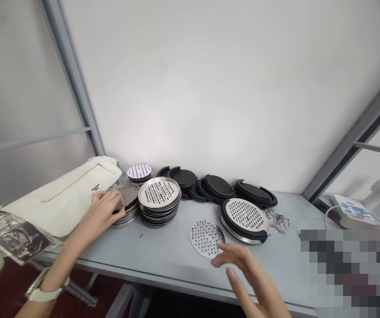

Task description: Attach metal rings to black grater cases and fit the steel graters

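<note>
My left hand point(105, 211) is at the left stack of round metal pieces, its fingers and thumb bent in a pinch at the near rim of the top round metal dish point(128, 193). The fingers partly hide that rim. My right hand point(252, 280) is open with thumb and fingers apart, beside the near edge of a loose perforated metal grater disc point(205, 238) lying flat on the table. To the right of the left stack stands a pile of metal dishes topped by a grater disc point(159, 194).
Black round holders point(216, 187) lie along the wall. A black-rimmed grater assembly point(246, 216) sits at right, near metal clips point(277, 221). A purple slotted disc point(139, 171) tops a small pile. A white bag point(67, 194) covers the left end of the grey table point(170, 260).
</note>
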Tool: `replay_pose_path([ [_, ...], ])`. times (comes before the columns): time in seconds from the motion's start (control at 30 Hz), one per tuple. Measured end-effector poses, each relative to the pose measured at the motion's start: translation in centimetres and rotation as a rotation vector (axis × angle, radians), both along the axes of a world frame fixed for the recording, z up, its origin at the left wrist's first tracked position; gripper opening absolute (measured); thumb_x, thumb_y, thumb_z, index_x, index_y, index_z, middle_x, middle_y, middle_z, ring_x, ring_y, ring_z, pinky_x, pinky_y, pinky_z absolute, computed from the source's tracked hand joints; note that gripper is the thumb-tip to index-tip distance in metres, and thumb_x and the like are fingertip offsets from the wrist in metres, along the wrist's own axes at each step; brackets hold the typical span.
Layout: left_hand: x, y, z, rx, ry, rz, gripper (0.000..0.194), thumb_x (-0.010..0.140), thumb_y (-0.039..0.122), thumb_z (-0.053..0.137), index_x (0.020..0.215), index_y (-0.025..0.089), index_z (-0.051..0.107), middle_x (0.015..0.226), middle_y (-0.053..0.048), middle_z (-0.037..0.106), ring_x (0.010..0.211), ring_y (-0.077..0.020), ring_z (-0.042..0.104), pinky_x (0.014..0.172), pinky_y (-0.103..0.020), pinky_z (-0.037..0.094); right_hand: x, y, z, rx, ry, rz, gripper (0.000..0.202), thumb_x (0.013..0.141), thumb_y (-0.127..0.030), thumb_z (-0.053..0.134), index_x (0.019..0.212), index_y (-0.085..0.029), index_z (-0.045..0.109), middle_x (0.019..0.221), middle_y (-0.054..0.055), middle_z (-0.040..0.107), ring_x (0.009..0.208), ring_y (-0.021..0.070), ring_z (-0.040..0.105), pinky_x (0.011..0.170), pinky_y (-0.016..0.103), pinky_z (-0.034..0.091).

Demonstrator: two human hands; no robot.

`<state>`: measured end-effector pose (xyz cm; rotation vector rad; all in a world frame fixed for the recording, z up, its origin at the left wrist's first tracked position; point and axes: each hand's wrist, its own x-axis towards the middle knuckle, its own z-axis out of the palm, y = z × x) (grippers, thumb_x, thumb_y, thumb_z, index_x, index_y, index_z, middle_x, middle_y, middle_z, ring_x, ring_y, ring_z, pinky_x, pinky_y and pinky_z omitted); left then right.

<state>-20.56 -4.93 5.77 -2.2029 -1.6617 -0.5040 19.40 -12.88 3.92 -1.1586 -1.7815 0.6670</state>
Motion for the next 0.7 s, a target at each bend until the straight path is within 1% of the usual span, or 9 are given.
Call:
replay_pose_path([
  [0.13, -0.3, -0.3, 0.4, -0.016, -0.034, 0.009, 0.017, 0.092, 0.034, 0.041, 0.088, 0.021, 0.051, 0.094, -0.003, 0.062, 0.092, -0.0222, 0.056, 0.099, -0.043, 0.026, 0.9, 2.0, -0.9, -0.064, -0.044, -0.131, 0.028, 0.092, -0.039, 0.043, 0.116, -0.026, 0.051, 0.098, 0.007, 0.067, 0.094, 0.0195, 0.066, 0.08, 0.028, 0.053],
  [0.2, -0.4, -0.5, 0.5, -0.001, -0.056, -0.001, 0.022, 0.095, 0.035, 0.036, 0.091, 0.021, 0.053, 0.094, -0.004, 0.063, 0.091, -0.0215, 0.057, 0.097, -0.042, 0.028, 1.3, 3.1, -1.8, -0.1, -0.071, -0.109, 0.026, 0.09, -0.039, 0.044, 0.109, -0.024, 0.054, 0.09, 0.005, 0.067, 0.079, 0.0179, 0.066, 0.072, 0.027, 0.054],
  [0.27, -0.5, -0.5, 0.7, 0.013, -0.068, -0.004, 0.026, 0.096, 0.036, 0.035, 0.093, 0.021, 0.055, 0.094, -0.004, 0.064, 0.089, -0.0209, 0.058, 0.097, -0.041, 0.029, 1.4, 4.0, -2.9, -0.152, -0.11, -0.07, 0.023, 0.086, -0.036, 0.046, 0.102, -0.023, 0.056, 0.088, 0.005, 0.067, 0.066, 0.0162, 0.062, 0.063, 0.027, 0.053],
  [0.37, -1.1, -0.4, 1.0, 0.052, -0.089, -0.014, 0.027, 0.097, 0.037, 0.036, 0.099, 0.022, 0.058, 0.097, -0.004, 0.065, 0.093, -0.0219, 0.058, 0.095, -0.042, 0.03, 1.2, 5.1, -4.5, -0.191, -0.147, -0.077, 0.017, 0.077, -0.027, 0.05, 0.091, -0.022, 0.058, 0.089, 0.006, 0.067, 0.065, 0.017, 0.061, 0.06, 0.029, 0.051],
  [0.47, -1.3, -0.8, 2.0, 0.12, -0.16, -0.06, 0.027, 0.097, 0.038, 0.039, 0.104, 0.024, 0.061, 0.095, -0.003, 0.064, 0.092, -0.0218, 0.058, 0.088, -0.039, 0.037, 0.8, 5.7, -5.7, -0.2, -0.174, -0.089, 0.017, 0.073, -0.022, 0.05, 0.086, -0.021, 0.06, 0.084, 0.005, 0.066, 0.069, 0.0177, 0.061, 0.061, 0.028, 0.049],
  [0.53, -0.9, -1.6, 2.9, 0.219, -0.256, -0.04, 0.024, 0.095, 0.04, 0.044, 0.102, 0.027, 0.062, 0.095, 0.0, 0.062, 0.09, -0.0204, 0.058, 0.084, -0.036, 0.041, 0.5, 5.9, -6.0, -0.197, -0.185, -0.085, 0.017, 0.073, -0.018, 0.049, 0.084, -0.021, 0.062, 0.082, 0.004, 0.064, 0.07, 0.0172, 0.06, 0.063, 0.027, 0.048],
  [0.63, 0.8, -4.1, 4.0, 0.396, -0.416, 0.061, 0.015, 0.093, 0.037, 0.048, 0.098, 0.034, 0.062, 0.098, 0.005, 0.061, 0.092, -0.0191, 0.058, 0.082, -0.034, 0.045, 0.2, 6.0, -5.9, -0.194, -0.193, -0.096, 0.018, 0.074, -0.016, 0.048, 0.084, -0.02, 0.063, 0.081, 0.004, 0.062, 0.068, 0.0167, 0.059, 0.064, 0.027, 0.047],
  [0.67, 1.5, -5.1, 4.1, 0.364, -0.415, 0.061, 0.016, 0.092, 0.036, 0.049, 0.101, 0.036, 0.062, 0.099, 0.004, 0.061, 0.092, -0.0199, 0.058, 0.08, -0.035, 0.045, 0.2, 6.0, -5.8, -0.2, -0.198, -0.099, 0.019, 0.074, -0.016, 0.048, 0.084, -0.02, 0.063, 0.081, 0.004, 0.061, 0.068, 0.0168, 0.059, 0.064, 0.027, 0.046],
  [0.7, 2.2, -6.2, 4.1, 0.379, -0.408, 0.049, 0.017, 0.092, 0.035, 0.05, 0.103, 0.039, 0.062, 0.097, 0.003, 0.061, 0.089, -0.0206, 0.058, 0.078, -0.036, 0.045, 0.1, 6.0, -5.6, -0.21, -0.205, -0.103, 0.019, 0.074, -0.015, 0.047, 0.083, -0.02, 0.063, 0.081, 0.004, 0.061, 0.068, 0.0171, 0.059, 0.064, 0.027, 0.046],
])
